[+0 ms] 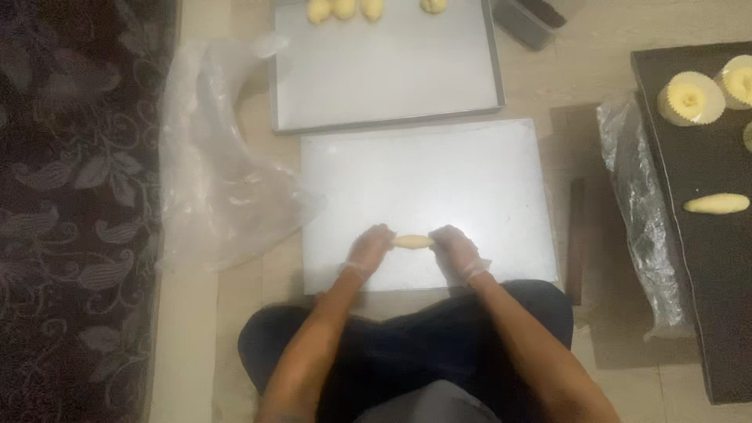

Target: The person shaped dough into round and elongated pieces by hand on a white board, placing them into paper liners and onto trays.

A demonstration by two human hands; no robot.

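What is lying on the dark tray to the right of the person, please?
On the dark tray lie two fluted round dough pieces and one elongated dough piece. A third pale piece shows only partly at the frame edge; anything further right is out of view.

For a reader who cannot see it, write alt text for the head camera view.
A seated person's gloved left hand and right hand pinch the ends of a small dough roll on a white board. Beyond lies a metal tray with dough pieces along its far edge.
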